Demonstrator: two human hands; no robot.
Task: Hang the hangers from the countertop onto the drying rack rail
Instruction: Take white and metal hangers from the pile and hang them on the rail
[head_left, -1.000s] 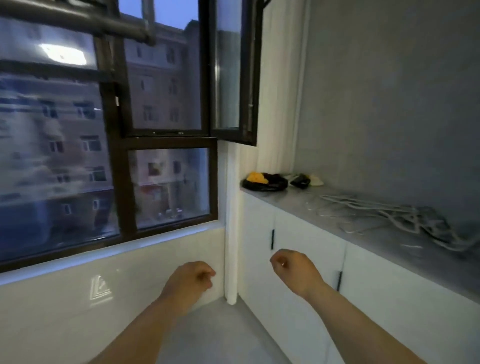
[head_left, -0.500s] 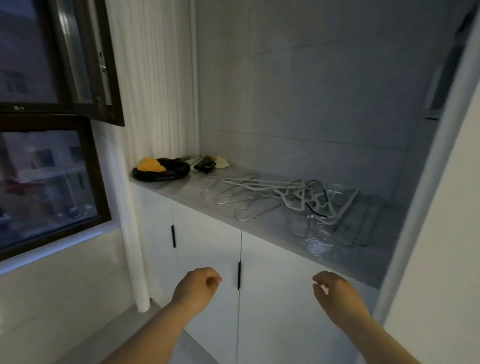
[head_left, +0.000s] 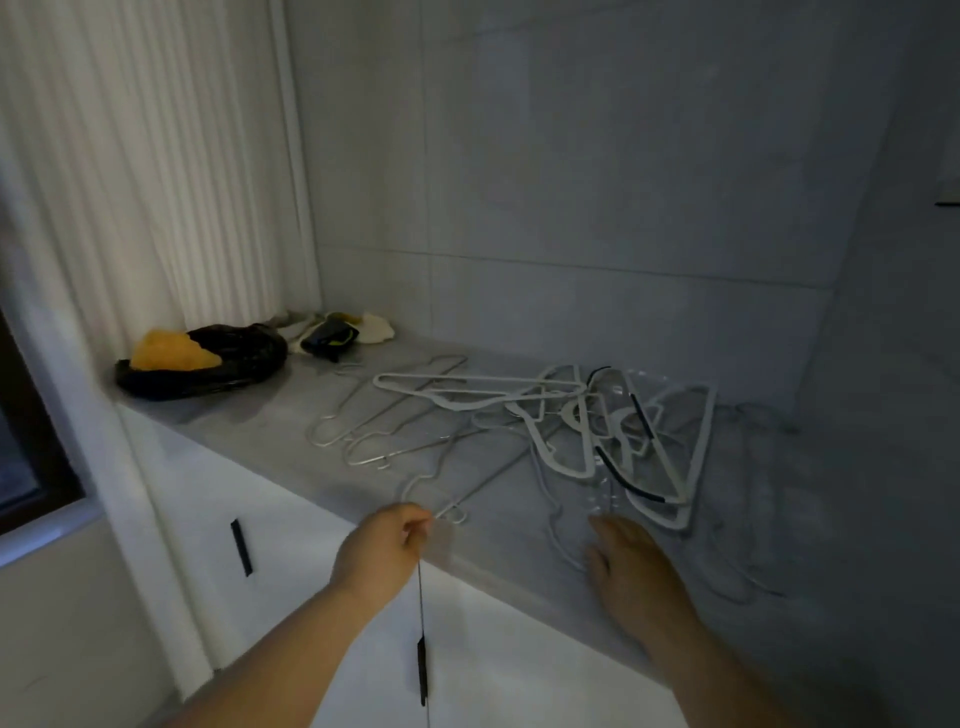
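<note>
Head view, looking down onto a grey worktop (head_left: 291, 415) set against a tiled wall (head_left: 597, 208).

The hangers (head_left: 597, 426) lie in a loose, overlapping pile on the worktop, around the centre of the view. The white plastic hangers (head_left: 698, 441) are tangled with clear ones on the 3 o'clock side of the pile. Thin wire hangers (head_left: 363, 428) spread flat on its 9 o'clock side. One wire hanger (head_left: 478, 489) reaches from the pile toward 7 o'clock, and its hook ends at the worktop's front edge.

The left hand (head_left: 384, 556) is at that front edge with its fingers curled. Its fingertips meet the hook of this wire hanger, but it cannot be told whether they actually pinch the wire.

The right hand (head_left: 639, 571) lies at 5 o'clock of the pile with its fingers straight and slack, palm down on the worktop. It grips nothing, and its fingertips are just short of the nearest clear hanger.

At 10 o'clock of the pile, well apart from it, a black bag (head_left: 228, 358) holding a yellow lump (head_left: 166, 353) sits at the worktop's far end, below a white curtain (head_left: 156, 156). A small dark item (head_left: 330, 336) lies just beside the bag.

White cabinet doors (head_left: 322, 519) with black handles (head_left: 241, 546) stand below the worktop.
</note>
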